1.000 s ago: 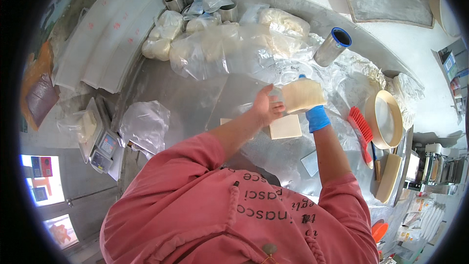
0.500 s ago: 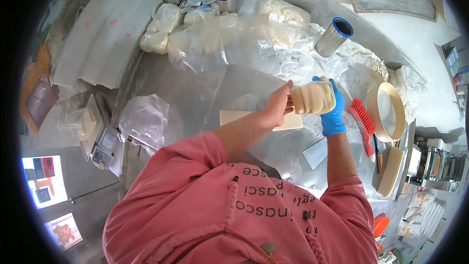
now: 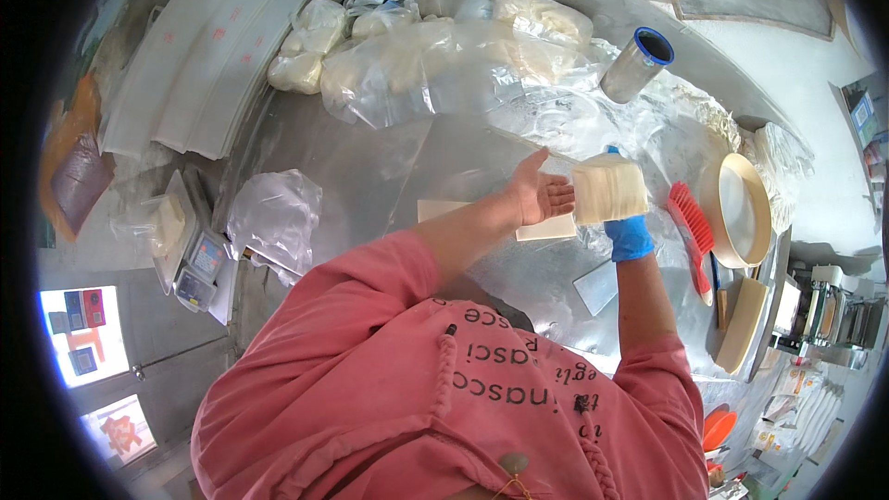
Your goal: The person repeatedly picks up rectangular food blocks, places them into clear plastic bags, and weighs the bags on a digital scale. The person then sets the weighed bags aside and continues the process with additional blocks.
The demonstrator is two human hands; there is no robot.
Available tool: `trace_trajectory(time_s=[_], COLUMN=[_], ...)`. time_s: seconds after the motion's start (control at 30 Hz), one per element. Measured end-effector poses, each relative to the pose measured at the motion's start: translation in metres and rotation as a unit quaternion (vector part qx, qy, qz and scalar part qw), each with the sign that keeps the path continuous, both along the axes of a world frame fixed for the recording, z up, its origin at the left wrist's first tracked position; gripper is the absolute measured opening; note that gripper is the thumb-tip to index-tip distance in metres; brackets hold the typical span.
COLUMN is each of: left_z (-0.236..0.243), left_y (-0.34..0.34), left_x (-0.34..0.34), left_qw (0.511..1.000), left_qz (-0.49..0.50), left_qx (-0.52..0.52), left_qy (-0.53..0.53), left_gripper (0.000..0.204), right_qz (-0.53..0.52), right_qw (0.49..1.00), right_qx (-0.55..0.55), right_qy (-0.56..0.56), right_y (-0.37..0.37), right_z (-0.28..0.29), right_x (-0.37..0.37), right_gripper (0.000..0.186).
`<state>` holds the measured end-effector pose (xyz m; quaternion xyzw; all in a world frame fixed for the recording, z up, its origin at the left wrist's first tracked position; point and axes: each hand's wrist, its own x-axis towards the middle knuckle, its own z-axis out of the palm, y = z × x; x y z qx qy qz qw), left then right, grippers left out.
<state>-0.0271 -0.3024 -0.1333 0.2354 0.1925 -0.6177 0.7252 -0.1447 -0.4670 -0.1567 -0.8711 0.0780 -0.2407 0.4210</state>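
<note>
My right hand (image 3: 628,233), in a blue glove, holds up a thick stack of thin cream dough sheets (image 3: 607,189) above the steel table (image 3: 370,162). My bare left hand (image 3: 540,194) is flat and spread, palm toward the stack's left side, just touching or a finger's width from it. Below both hands a flat cream sheet (image 3: 546,228) lies on the table.
Clear plastic bags of dough (image 3: 435,56) crowd the far side. A steel cylinder with a blue rim (image 3: 637,63) stands at the back right. A red brush (image 3: 693,227), a round sieve (image 3: 738,208), a scraper (image 3: 595,286) and a wooden board (image 3: 741,324) lie right. A scale (image 3: 181,245) and crumpled bag (image 3: 275,213) sit left.
My left hand has let go of the stack and spread flat beside it. The right hand still holds the stack, now more upright.
</note>
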Motion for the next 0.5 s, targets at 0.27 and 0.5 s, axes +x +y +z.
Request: trace_trajectory(time_s=[0.27, 0.5], left_z=[0.057, 0.075], left_y=[0.054, 0.054], left_x=[0.028, 0.007], left_qw=[0.945, 0.961], left_qz=[-0.117, -0.155], left_qx=[-0.121, -0.152], left_qy=[-0.279, -0.173], left_gripper=[0.062, 0.075], right_qz=[0.061, 0.081], right_qw=[0.998, 0.954], right_qx=[0.022, -0.041], right_qy=[0.002, 0.284], right_y=[0.054, 0.085], right_z=[0.114, 0.19], right_x=[0.009, 0.03], right_gripper=[0.029, 0.047])
